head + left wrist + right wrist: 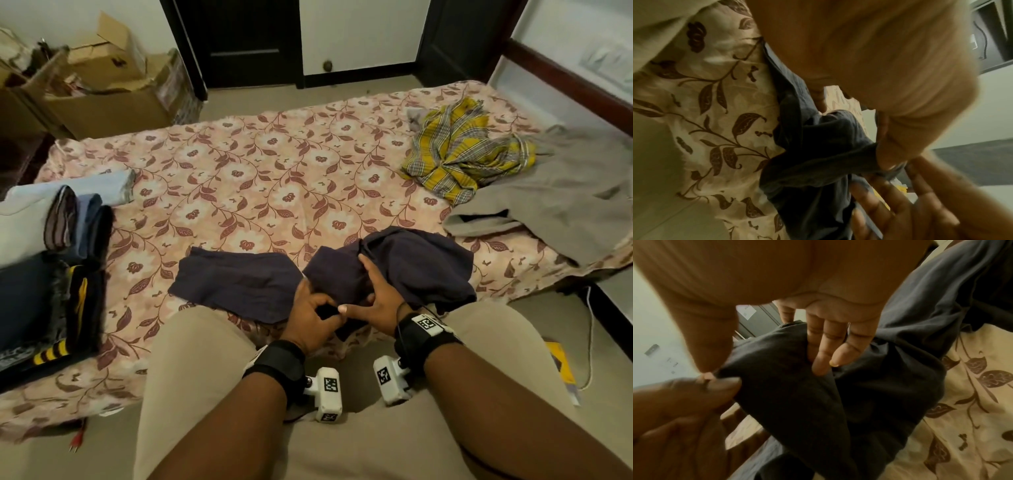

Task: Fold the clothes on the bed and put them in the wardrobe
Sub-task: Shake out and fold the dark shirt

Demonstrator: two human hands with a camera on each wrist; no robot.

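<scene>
The garment [394, 267] at the near edge of the bed is plain dark navy. The bedsheet [257, 171] is pale pink with maroon vines, leaves and flowers. A crumpled cloth [459, 154] is yellow and grey plaid; beside it the trousers [555, 195] are plain khaki. The folded stack [51, 246] shows pale blue, denim blue, black and yellow stripes.

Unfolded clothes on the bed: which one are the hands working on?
The navy garment at the near edge; both hands grip it. The yellow plaid and the grey one lie untouched, far right.
</scene>
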